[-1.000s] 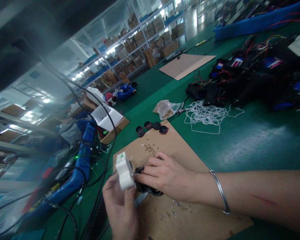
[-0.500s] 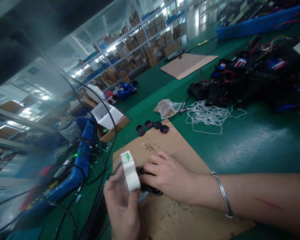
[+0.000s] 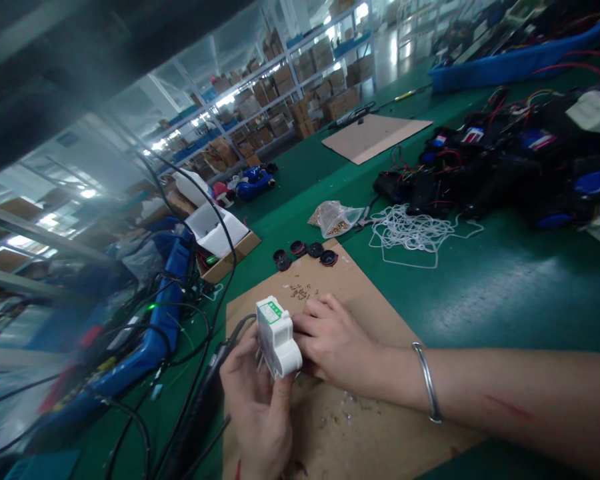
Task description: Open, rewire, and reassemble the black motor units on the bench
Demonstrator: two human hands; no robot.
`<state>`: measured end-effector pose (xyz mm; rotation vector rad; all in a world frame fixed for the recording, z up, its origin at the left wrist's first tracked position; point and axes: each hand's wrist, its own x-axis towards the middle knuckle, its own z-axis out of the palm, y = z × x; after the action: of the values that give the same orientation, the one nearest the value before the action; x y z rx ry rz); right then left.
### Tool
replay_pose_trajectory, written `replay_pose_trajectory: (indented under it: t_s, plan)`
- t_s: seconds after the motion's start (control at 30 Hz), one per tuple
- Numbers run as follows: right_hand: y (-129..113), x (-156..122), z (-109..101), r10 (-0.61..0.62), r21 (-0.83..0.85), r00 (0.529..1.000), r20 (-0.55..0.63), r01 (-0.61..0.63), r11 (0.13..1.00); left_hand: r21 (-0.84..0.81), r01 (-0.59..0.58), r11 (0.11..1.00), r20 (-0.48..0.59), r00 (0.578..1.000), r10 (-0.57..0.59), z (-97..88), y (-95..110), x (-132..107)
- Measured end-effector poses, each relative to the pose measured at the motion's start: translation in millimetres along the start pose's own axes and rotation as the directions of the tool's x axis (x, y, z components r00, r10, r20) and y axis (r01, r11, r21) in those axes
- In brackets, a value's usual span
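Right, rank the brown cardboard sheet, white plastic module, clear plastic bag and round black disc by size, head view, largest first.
1. Brown cardboard sheet
2. White plastic module and clear plastic bag: too alike, camera nearness blurs it
3. Round black disc

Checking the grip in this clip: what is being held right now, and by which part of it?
A white module with a green label, held by its lower end in the left hand; the right hand's fingers rest against its side.
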<state>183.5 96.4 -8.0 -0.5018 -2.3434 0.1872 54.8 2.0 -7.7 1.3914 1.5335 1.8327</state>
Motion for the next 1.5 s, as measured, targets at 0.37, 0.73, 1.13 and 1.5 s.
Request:
replay_pose_trajectory:
  t_s: [0.37, 0.73, 1.13, 1.5]
  plan:
    - [7.2, -3.6, 6.9, 0.016, 0.080, 0.999, -0.038, -0.013, 0.997, 0.079, -0.063, 0.995, 0.085, 0.995, 0.056, -7.5, -7.6, -2.2]
    - [26.1, -6.8, -15.7, -0.124, 0.233, 0.988, 0.090, 0.100, 0.967, 0.079, -0.045, 0.996, 0.086, 0.996, 0.039, -4.6, -5.7, -0.1]
    - [25.2, -8.2, 1.0, 0.009, 0.309, 0.999, -0.050, 0.007, 0.951, 0.191, -0.144, 0.971, 0.132, 0.984, 0.120, -12.0, -8.1, -1.9]
    - [30.5, -14.7, -5.9, 0.017, 0.399, 1.000, -0.017, -0.009, 0.917, 0.482, -0.429, 0.764, 0.204, 0.903, 0.378, -16.3, -16.7, -5.1]
